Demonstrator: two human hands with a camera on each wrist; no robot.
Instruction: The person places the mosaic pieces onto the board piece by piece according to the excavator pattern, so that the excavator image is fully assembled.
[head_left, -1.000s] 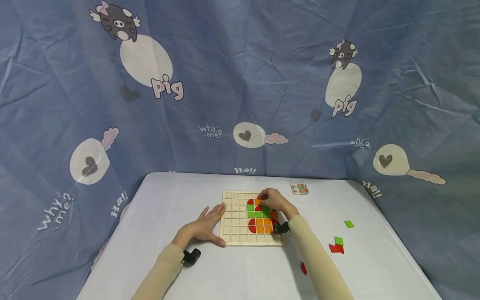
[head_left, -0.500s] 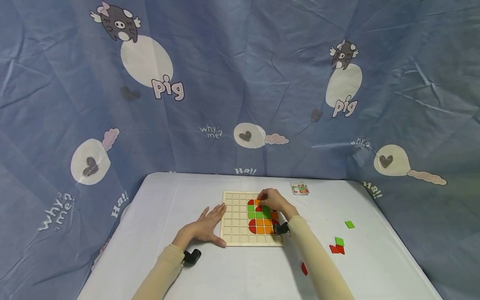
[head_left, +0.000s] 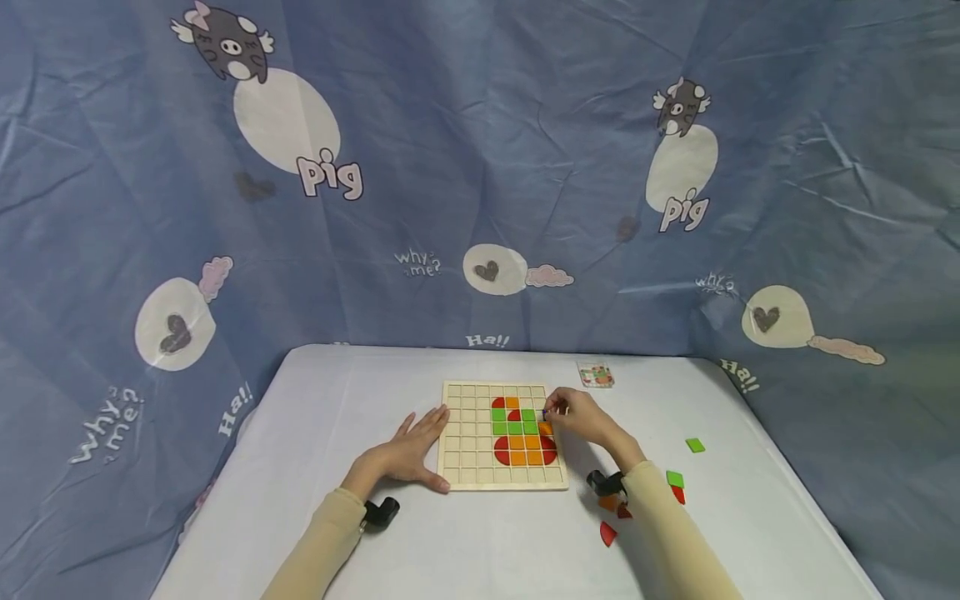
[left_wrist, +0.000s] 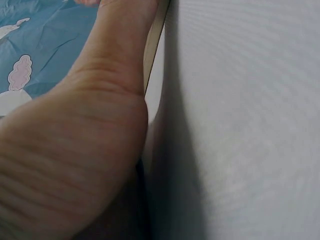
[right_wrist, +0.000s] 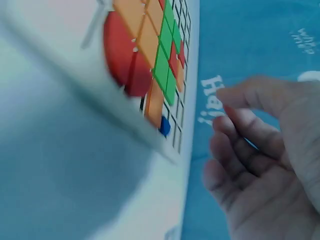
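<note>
A square wooden grid board (head_left: pixel 467 454) lies on the table, with red, orange and green tiles set in its right part. My left hand (head_left: pixel 416 450) rests against the board's left edge, fingers and thumb spread. In the left wrist view the hand (left_wrist: pixel 85 130) lies beside that edge. My right hand (head_left: pixel 581 415) is over the board's right edge. The right wrist view shows this hand (right_wrist: pixel 265 145) pinching a small red tile (right_wrist: pixel 233 118), of which only a dark sliver shows. A small blue piece (right_wrist: pixel 165 126) sits on the board near the orange tile (right_wrist: pixel 154 106), apart from the fingers.
A patterned card (head_left: pixel 596 375) lies behind the board to the right. Loose tiles lie on the right side of the table: green tiles (head_left: pixel 695 445), red ones (head_left: pixel 607 533) and an orange one (head_left: pixel 608 502). The right forearm hides part of that area. A blue printed cloth (head_left: pixel 420 208) hangs behind.
My right hand has drawn back rightward from the orange tile at the board's top to the right edge, uncovering tiles there. The left hand has stayed put.
</note>
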